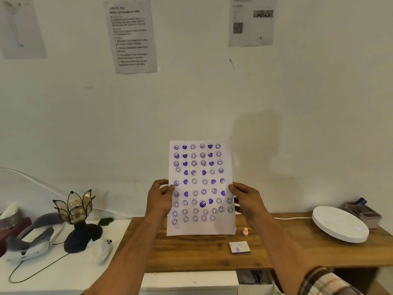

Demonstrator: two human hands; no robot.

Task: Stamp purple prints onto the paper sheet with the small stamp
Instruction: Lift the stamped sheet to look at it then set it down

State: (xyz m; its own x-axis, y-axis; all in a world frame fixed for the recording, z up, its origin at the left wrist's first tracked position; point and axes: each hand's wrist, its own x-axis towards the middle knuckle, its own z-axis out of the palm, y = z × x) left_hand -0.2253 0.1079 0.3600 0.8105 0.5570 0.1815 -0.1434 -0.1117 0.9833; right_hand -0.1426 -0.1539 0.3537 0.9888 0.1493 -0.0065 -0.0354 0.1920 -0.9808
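I hold the paper sheet (pixel 221 227) upright in front of me, above the wooden table (pixel 191 254). Rows of purple smiley and heart prints cover most of it; the bottom strip is blank. My left hand (pixel 160 199) pinches its left edge and my right hand (pixel 246 198) pinches its right edge, both at mid-height. The small pink stamp (pixel 245 231) stands upright on the table just right of the sheet's lower corner. A small white ink pad (pixel 239 247) with purple smears lies in front of the stamp.
A white round disc (pixel 340 223) lies at the table's right, with a grey organiser tray (pixel 364 210) behind it. On the white surface to the left stand a glass lotus lamp (pixel 74 207), its black cable (pixel 34 271), and grey curved pieces (pixel 29 241). Printed sheets hang on the wall.
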